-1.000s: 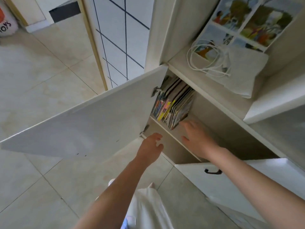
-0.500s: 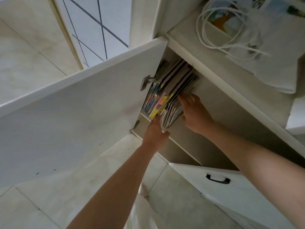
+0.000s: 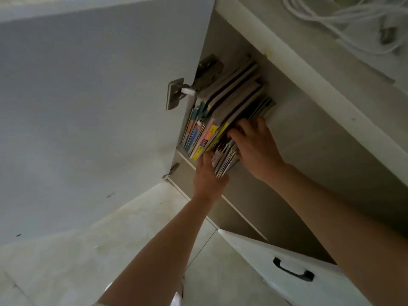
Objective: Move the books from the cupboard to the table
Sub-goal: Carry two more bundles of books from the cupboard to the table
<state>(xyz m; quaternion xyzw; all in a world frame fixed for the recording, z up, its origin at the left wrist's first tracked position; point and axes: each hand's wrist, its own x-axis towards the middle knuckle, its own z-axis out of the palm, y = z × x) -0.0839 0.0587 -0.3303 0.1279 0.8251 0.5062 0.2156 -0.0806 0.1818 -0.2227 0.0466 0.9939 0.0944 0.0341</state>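
A row of thin colourful books stands upright on a shelf inside the white cupboard, just behind the open left door. My right hand curls its fingers over the top and right side of the rightmost bunch of books. My left hand holds the same bunch from below at its front edge, fingers partly hidden behind the books. That bunch juts out past the shelf edge.
A second white door with a black handle stands open at lower right. White cables lie on the cupboard's top ledge. Pale tiled floor lies below.
Both hands have closed on the right bunch of books and drawn it slightly out from the shelf. The camera has moved closer to the cupboard.
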